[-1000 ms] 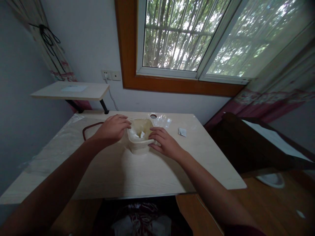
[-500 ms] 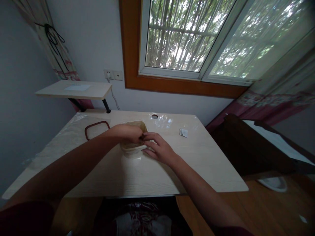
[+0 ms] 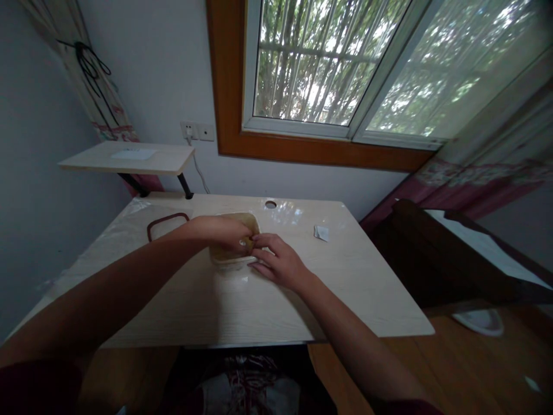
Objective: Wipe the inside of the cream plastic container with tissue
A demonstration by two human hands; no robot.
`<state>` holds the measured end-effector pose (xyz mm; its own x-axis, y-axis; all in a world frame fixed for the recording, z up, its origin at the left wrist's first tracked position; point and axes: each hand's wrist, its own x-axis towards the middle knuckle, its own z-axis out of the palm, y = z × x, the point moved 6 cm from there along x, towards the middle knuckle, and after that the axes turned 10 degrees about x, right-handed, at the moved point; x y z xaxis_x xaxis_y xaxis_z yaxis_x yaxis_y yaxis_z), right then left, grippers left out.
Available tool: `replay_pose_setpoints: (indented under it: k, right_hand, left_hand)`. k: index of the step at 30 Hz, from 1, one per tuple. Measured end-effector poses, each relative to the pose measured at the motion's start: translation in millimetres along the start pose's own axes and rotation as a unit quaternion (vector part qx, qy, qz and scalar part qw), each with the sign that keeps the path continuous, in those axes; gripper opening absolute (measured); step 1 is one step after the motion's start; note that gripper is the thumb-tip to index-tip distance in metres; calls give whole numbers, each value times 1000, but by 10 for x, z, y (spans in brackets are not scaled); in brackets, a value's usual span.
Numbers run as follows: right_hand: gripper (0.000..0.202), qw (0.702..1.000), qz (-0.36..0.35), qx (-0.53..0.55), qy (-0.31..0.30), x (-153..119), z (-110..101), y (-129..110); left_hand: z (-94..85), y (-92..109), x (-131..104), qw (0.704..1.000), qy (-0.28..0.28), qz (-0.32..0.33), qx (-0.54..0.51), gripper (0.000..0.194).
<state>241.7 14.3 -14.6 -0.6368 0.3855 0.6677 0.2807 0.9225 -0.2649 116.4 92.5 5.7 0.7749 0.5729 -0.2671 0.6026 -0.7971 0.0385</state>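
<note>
A cream-coloured rectangular tub (image 3: 228,263) with rounded corners stands on the table. My left hand (image 3: 228,233) reaches down into its opening, with fingers curled at the right inner side. A small pale spot shows by these fingertips; what they hold, if anything, I cannot make out. At the tub's right rim is my right hand (image 3: 279,262), its fingers over the edge and the thumb lower on the outer wall. Left of the tub, partly behind my left forearm, lies a lid with a red-brown rim (image 3: 168,217). The tub's contents are mostly hidden.
The pale wooden table (image 3: 345,300) has a cable hole (image 3: 271,204) near its back edge. A small folded paper (image 3: 321,233) lies to the right. A raised shelf (image 3: 129,158) on black legs stands at the back left. Dark furniture (image 3: 453,259) is beyond the right edge.
My left hand has turned slightly inside the tub, and a pale spot now shows by its fingers. My left forearm covers more of the red-brown rim. The right hand keeps its place.
</note>
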Motion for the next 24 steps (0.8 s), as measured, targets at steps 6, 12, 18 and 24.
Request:
replay_pose_setpoints:
  k: [6, 12, 18, 24]
  right_hand:
    - [45, 994, 58, 18, 95, -113, -20, 120]
    - [33, 965, 182, 83, 172, -222, 21, 372]
    - [8, 972, 194, 51, 125, -192, 8, 364]
    - [10, 972, 203, 49, 104, -274, 85, 408]
  left_hand:
    - [-257, 34, -374, 999, 29, -24, -11, 41]
    - [-153, 125, -494, 997, -1, -22, -78, 59]
    - [-174, 82, -455, 992, 1, -31, -120, 66]
    - [-117, -25, -423, 992, 3, -55, -115, 65]
